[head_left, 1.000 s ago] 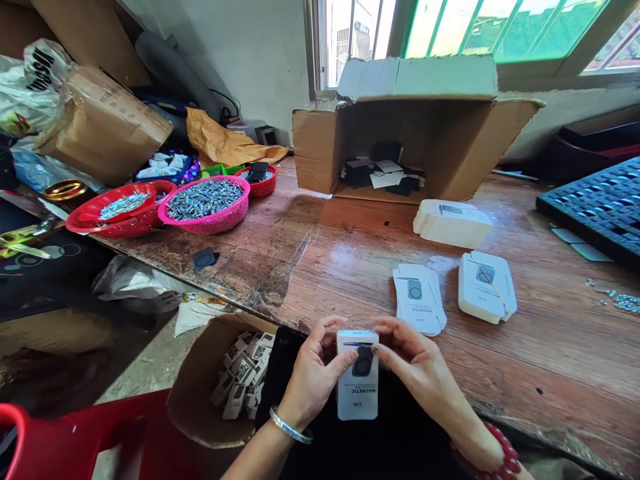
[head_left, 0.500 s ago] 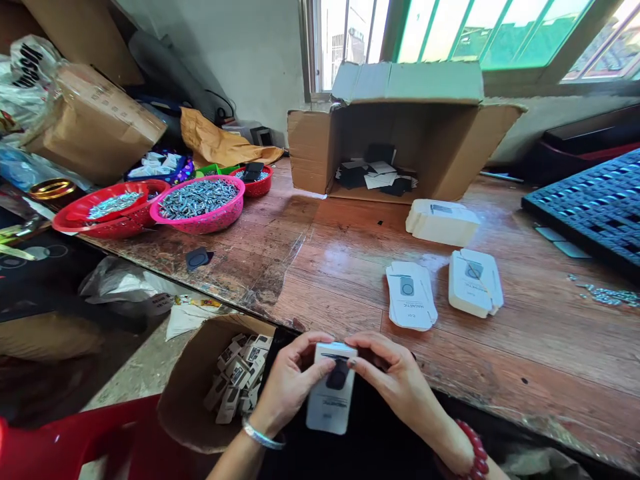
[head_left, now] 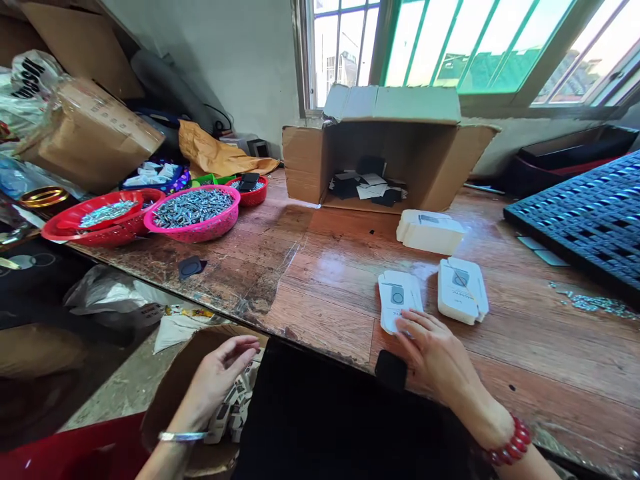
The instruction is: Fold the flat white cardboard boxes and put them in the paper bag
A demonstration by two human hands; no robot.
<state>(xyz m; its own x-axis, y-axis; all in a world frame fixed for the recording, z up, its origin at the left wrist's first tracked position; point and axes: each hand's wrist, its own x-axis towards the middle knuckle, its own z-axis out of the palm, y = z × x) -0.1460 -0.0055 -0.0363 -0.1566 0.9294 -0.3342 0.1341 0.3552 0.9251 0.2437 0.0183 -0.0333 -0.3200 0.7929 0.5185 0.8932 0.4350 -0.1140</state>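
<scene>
My left hand (head_left: 220,373) hovers over a cardboard bin (head_left: 173,383) beside the table, fingers stretched out with nothing in them. Inside that bin lie many small packed white boxes (head_left: 235,407), partly hidden by the hand. At the near edge of the table, my right hand (head_left: 437,357) reaches onto a short stack of flat white printed cartons (head_left: 397,293). Its fingers are extended over the stack's near end; whether they press on the top carton is hard to see. Just left of this hand, a black rounded square piece (head_left: 391,370) sits at the table edge.
Two thicker carton stacks, one banded (head_left: 463,290) and one behind it (head_left: 430,230), stand to the right. An open cardboard box (head_left: 303,163) holds loose black and white pieces. Baskets of metal parts (head_left: 200,233) line the left; a black grid tray (head_left: 585,213) lies right.
The printed box between both hands is gone from view. My left hand has moved left over the bin and opened; my right hand has moved up and right to the carton stack.
</scene>
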